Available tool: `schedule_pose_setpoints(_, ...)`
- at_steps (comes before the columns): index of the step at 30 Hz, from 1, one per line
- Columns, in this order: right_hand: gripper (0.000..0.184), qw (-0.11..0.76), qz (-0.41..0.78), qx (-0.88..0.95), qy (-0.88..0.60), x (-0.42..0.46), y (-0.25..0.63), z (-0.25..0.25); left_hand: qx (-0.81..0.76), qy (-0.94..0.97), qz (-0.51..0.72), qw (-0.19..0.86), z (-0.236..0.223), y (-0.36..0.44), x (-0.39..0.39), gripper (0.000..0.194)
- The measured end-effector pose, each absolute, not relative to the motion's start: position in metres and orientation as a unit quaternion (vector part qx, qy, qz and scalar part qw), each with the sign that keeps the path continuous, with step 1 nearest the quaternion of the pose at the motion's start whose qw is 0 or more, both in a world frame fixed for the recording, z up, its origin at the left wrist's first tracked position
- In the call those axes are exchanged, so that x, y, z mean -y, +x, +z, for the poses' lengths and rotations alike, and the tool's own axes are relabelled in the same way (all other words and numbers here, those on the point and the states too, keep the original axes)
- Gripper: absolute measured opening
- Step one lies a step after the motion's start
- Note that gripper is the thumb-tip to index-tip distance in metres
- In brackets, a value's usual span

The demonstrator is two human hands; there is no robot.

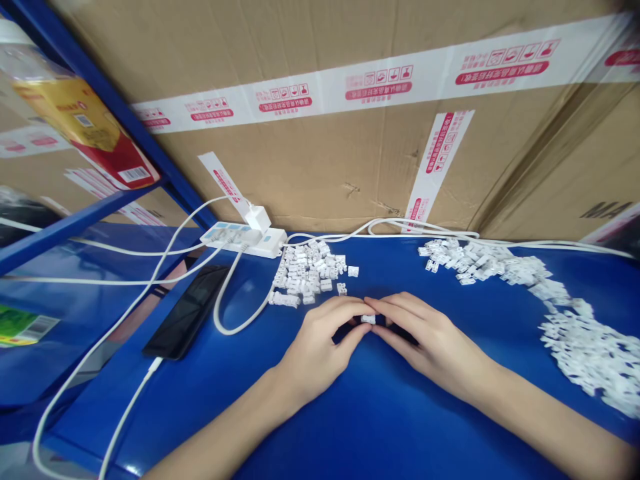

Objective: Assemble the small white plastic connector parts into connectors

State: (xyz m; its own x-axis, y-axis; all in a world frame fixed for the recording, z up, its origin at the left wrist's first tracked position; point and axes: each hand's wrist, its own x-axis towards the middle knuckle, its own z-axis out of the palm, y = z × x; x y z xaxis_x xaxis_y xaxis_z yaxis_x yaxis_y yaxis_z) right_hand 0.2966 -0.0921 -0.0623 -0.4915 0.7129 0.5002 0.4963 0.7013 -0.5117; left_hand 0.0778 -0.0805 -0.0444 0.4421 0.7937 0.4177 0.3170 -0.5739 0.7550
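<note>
My left hand [320, 343] and my right hand [425, 337] meet at the middle of the blue table [380, 413], fingertips pinched together on one small white plastic connector [369, 319]. Both hands rest low on the table top. Just beyond my left hand lies a pile of several small white connectors [307, 270]. A longer, looser spread of the same white connectors [565, 313] runs from behind my right hand out to the right edge.
A white power strip [243, 239] with a plugged adapter sits at the back left, white cables trailing from it. A black phone [187, 312] lies on the table's left edge, cable attached. Taped cardboard boxes [350, 133] wall the back. Blue shelving [100, 93] stands left.
</note>
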Motion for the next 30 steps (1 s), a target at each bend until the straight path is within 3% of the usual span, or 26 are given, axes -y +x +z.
schedule_pose_setpoints(6,0.041,0.363,0.154,0.847,-0.356,0.0918,0.2974,-0.0637,-0.376,0.788,0.383,0.302,-0.0449,0.0791,0.0791,0.024)
schedule_pose_setpoints(30,0.035,0.374,0.160,0.841,-0.356,0.0917,0.2965,-0.0629,-0.385,0.777,0.391,0.308,-0.0416,0.0786,0.0799,0.021)
